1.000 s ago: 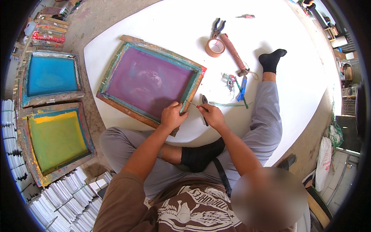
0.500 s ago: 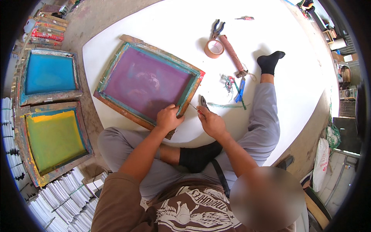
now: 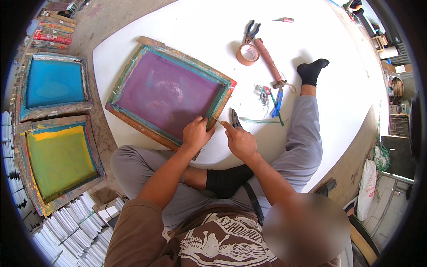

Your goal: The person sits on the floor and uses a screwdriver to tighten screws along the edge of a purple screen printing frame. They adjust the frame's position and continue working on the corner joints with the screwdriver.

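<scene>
A wooden screen-printing frame with purple mesh lies tilted on the white surface in front of me. My left hand is closed on its near right corner. In my right hand, just to the right of that corner, is what looks like a screwdriver; its thin shaft points at the frame's edge, and my fingers cover its handle. Close beyond the right hand lie dark pliers, partly hidden by it. A green strip lies to the right of those pliers.
Farther off are tape, black-handled pliers, a hammer, another screwdriver and a blue cutter by tangled scraps. Blue and yellow-green screens sit left, near paper stacks. My outstretched leg borders the right.
The tool in my right hand has shifted slightly left and up, its tip now at the frame's edge. My left hand keeps its hold on the corner.
</scene>
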Demonstrator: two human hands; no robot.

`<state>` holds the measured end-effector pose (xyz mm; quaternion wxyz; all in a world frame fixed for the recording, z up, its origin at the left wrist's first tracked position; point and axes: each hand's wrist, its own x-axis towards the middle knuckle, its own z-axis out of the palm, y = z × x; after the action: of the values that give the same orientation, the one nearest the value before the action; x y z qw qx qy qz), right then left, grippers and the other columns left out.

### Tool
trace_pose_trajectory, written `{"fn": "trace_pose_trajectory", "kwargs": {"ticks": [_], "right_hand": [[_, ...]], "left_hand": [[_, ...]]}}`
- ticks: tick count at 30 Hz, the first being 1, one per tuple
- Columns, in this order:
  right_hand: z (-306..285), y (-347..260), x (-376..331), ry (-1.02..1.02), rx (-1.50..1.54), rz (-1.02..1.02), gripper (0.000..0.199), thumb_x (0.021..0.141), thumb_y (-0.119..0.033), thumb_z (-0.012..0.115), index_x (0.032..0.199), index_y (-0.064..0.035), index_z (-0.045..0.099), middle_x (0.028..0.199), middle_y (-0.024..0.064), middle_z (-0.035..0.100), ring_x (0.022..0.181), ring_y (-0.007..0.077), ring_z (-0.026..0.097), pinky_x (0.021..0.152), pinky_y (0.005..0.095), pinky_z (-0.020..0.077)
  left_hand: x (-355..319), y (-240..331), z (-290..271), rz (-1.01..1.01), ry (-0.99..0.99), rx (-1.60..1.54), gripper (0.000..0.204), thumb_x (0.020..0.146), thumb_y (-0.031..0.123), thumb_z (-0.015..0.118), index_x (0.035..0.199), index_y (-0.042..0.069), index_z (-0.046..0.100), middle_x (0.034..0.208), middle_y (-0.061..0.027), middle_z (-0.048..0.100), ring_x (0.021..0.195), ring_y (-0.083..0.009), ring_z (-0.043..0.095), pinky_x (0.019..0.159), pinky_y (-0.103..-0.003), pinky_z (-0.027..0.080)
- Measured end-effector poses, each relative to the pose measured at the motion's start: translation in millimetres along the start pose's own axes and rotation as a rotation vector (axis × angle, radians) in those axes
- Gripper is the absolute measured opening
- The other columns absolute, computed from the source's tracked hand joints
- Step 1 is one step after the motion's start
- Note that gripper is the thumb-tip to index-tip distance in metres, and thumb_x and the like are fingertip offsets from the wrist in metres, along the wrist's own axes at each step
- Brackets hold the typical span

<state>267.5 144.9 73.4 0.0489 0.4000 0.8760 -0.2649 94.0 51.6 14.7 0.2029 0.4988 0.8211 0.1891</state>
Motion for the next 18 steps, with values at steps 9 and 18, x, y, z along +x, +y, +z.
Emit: {"fn": "trace_pose_trajectory", "kwargs": {"ticks": [9,18], "right_hand": [[-23,-25,6,-0.226,-0.149,0.062,0.046,0.103,-0.016,0.05,0.149,-0.0193,0.054,0.104,0.0208,0.073,0.092,0.0415,0.076,0.08,0.0535,0.061],[-18,-54,10,-0.281,-0.122,0.125,0.046,0.099,-0.012,0.049,0.145,-0.0037,0.052,0.1,0.0282,0.074,0.091,0.0451,0.076,0.08,0.0549,0.0619]], "left_hand": [[0,-1,3,0.027,0.057,-0.036,0.037,0.086,0.034,0.081,0.106,0.004,0.074,0.093,-0.0127,0.067,0.082,-0.0369,0.072,0.072,-0.049,0.06],[4,-15,21,0.162,0.115,-0.105,0.03,0.082,0.027,0.082,0.093,0.002,0.07,0.088,-0.014,0.064,0.077,-0.0373,0.07,0.07,-0.049,0.059]]}}
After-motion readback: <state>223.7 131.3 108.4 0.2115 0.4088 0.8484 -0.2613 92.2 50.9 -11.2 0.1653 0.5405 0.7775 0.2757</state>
